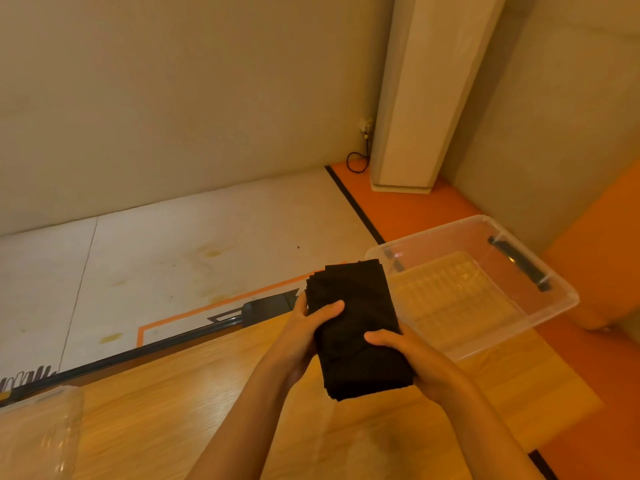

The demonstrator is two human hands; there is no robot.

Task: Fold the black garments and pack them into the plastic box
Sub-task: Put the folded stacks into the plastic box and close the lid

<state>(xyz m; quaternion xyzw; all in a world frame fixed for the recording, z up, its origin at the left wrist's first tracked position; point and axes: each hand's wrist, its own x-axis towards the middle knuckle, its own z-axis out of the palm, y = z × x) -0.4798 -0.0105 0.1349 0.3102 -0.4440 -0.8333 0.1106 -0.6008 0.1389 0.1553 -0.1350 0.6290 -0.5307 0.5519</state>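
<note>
Fingers [329, 308]: thumbs pressed on top, others curled beneath the folded black fabric bundle [356, 323].
Left hand [302, 336]: grips its left edge.
Right hand [420, 365]: grips its near right edge.
Bundle: held over the light wooden table [194, 393], just left of the clear plastic box [491, 341].
Slip risk: far layers look stepped; tilting could fan them open.
Box risk: seems to overhang the table; a heavy drop might tip it.
</note>
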